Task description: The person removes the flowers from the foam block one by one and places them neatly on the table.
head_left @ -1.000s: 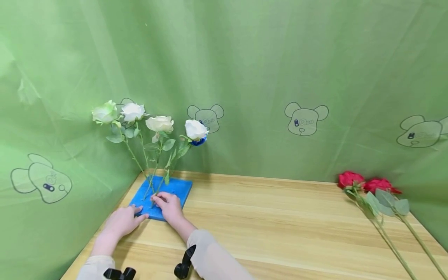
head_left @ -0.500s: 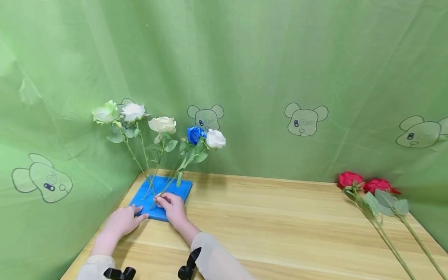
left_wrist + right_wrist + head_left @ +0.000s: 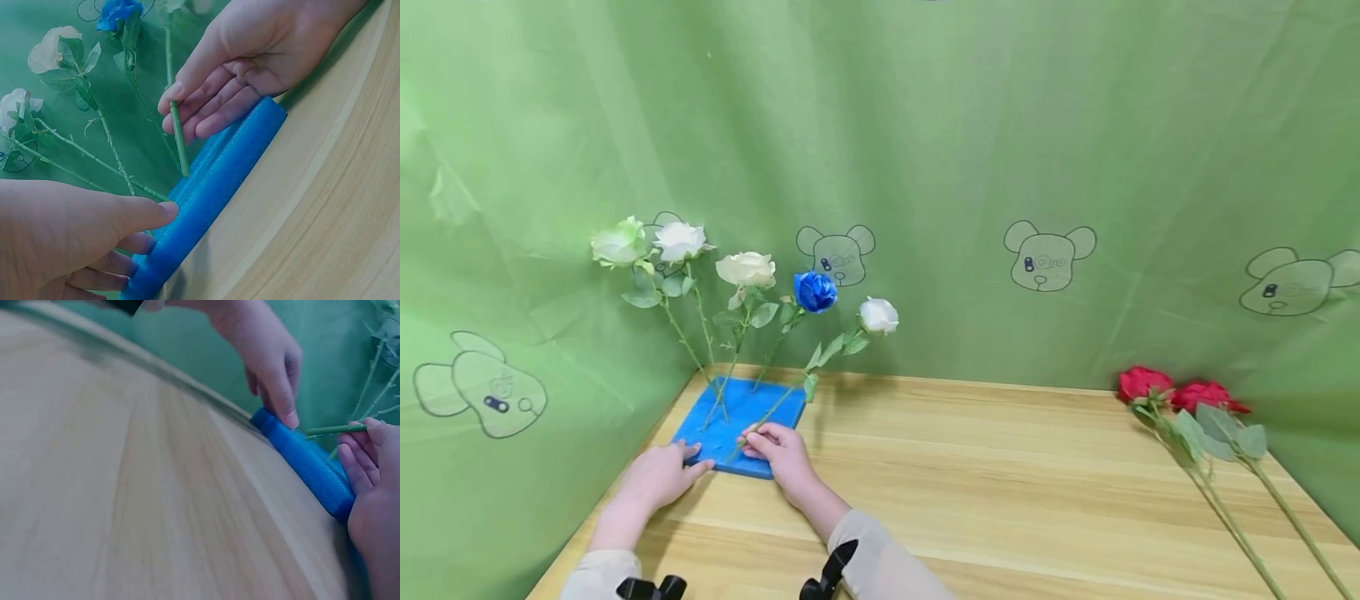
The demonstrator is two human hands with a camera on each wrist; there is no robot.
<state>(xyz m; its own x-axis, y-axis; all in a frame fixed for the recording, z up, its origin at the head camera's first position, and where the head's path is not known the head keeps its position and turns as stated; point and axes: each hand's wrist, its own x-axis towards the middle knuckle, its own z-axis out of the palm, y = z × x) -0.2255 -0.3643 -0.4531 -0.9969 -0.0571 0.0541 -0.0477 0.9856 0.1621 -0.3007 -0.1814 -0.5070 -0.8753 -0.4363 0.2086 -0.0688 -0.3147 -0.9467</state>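
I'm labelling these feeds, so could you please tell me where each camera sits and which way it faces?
Head: worn on the head, facing forward and down at the blue board; left hand, right hand and sleeves show.
Left wrist: worn there, facing the board and flowers; left hand at lower left, right hand at top.
Right wrist: worn there, facing across the table to the board; right hand at right edge, left hand at top.
Both wrist views share the held stem.

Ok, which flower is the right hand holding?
The white rose right of the blue rose in the head view: the right hand pinches its stem; no hand holds the others.
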